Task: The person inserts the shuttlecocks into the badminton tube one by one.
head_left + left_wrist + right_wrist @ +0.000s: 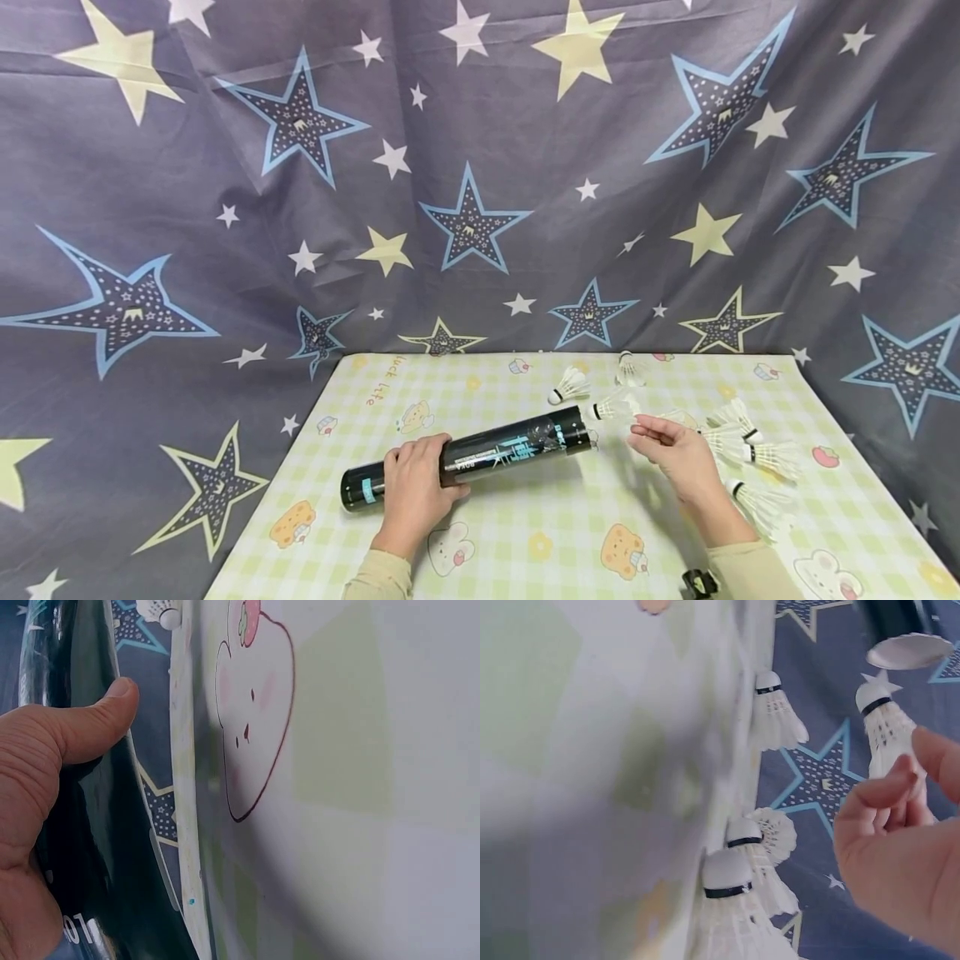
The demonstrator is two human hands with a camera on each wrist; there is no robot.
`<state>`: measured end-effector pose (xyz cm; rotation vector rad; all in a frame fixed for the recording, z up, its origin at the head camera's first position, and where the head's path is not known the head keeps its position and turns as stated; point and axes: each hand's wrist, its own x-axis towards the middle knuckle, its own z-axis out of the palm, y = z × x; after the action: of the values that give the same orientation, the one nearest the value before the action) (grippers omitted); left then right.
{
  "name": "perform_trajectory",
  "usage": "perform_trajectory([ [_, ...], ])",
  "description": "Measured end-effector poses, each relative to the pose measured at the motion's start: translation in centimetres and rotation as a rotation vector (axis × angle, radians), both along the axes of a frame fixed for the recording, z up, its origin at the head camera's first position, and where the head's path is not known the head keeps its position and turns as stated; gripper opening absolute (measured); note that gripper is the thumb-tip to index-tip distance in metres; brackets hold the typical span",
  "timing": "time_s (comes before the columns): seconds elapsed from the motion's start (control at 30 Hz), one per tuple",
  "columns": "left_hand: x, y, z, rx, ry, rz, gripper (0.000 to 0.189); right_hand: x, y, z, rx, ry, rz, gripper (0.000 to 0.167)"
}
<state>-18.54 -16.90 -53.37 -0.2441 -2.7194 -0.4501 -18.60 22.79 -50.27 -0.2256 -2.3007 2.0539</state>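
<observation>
My left hand grips a long black shuttlecock tube around its lower part. In the head view the tube slants up to the right, its mouth facing my right hand. The left wrist view shows the thumb lying across the dark tube wall. Between the right thumb and fingers a white feather shuttlecock is pinched by its skirt. Its cork, with a black band, points at the tube's mouth, and a small gap separates them in the right wrist view.
Several loose shuttlecocks lie beside and beyond the right forearm. Two more, one shuttlecock and another, lie near the table's back edge. A green checked cloth covers the table. Behind it hangs a dark star-patterned curtain.
</observation>
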Motion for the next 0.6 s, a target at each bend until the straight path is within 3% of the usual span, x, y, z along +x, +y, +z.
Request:
perform_trajectory([
  [0.23,-0.1,0.2,0.2,0.013,-0.015,0.011,0.088,1.0,0.0,0.7,-0.114,0.059,0.094,0.032],
  [0.37,0.0,0.4,0.2,0.017,-0.009,0.002,0.088,1.2,-0.5,0.7,-0.134,0.071,0.173,0.031],
  [0.5,-0.1,0.5,0.1,0.023,-0.008,-0.010,0.088,1.5,-0.9,0.5,-0.090,0.081,0.293,0.038],
  [0.6,-0.1,0.6,0.1,0.032,-0.011,-0.017,0.088,1.8,-1.3,0.4,-0.041,0.092,0.360,0.053],
])
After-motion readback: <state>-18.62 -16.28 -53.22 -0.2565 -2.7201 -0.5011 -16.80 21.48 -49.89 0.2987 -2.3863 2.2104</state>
